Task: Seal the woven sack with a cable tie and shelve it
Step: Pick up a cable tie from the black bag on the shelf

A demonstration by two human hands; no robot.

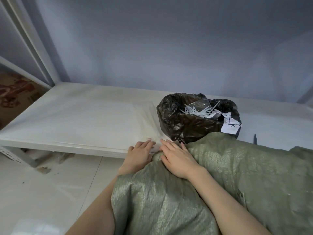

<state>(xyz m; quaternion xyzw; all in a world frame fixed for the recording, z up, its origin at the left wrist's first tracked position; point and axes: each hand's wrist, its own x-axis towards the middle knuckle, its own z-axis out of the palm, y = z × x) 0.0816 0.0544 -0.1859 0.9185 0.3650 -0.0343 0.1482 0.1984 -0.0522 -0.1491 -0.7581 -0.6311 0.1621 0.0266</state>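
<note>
A grey-green woven sack (228,175) lies across the lower right of the view, its end resting on the front edge of a low white shelf board (81,119). My right hand (177,158) lies flat on the sack's gathered end, fingers spread. My left hand (139,154) rests beside it at the shelf's edge, palm down, fingers on the white surface next to the sack. Neither hand grips anything that I can see. White cable ties (198,110) stick out of an open black plastic bag (184,122) standing on the shelf just behind my hands.
A white paper with dark marks (231,124) hangs at the black bag's right side. A dark pointed tip (255,139) pokes up behind the sack. The shelf's white upright post (33,46) stands at the left. Pale tiled floor (42,192) lies below; a patterned rug (15,92) sits far left.
</note>
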